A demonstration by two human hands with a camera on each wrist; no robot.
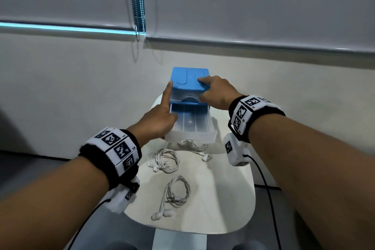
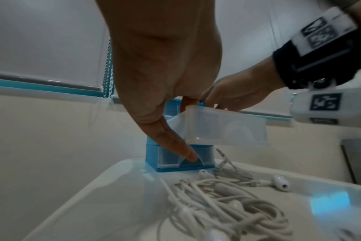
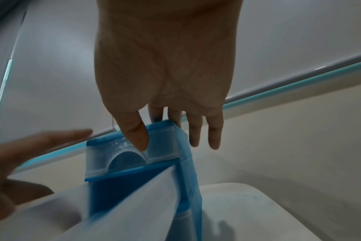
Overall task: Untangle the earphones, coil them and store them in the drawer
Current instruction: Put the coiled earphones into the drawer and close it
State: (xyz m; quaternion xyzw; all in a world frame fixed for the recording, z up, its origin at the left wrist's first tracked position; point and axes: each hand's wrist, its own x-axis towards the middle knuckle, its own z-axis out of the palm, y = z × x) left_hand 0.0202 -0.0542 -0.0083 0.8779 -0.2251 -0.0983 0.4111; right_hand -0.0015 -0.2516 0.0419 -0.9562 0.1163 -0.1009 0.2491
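A blue drawer unit (image 1: 189, 79) stands at the far end of a small white table (image 1: 223, 199). Its translucent middle drawer (image 1: 190, 124) is pulled out and holds nothing. My left hand (image 1: 162, 115) holds the drawer's left wall with curled fingers, its index finger straight against the unit's top left corner. My right hand (image 1: 217, 93) lies flat on the unit's top, thumb pressed on the top drawer's front (image 3: 142, 143). Three white earphones lie on the table: a coiled set (image 1: 165, 160), a second coil (image 1: 176, 193) nearer me, and a third (image 1: 199, 148) partly under the open drawer.
The unit stands close to a pale wall with window blinds and a bead chain (image 1: 138, 16) above. The table is narrow, with floor on both sides. Black cables (image 1: 265, 189) hang from my wrist cameras beside the table edges.
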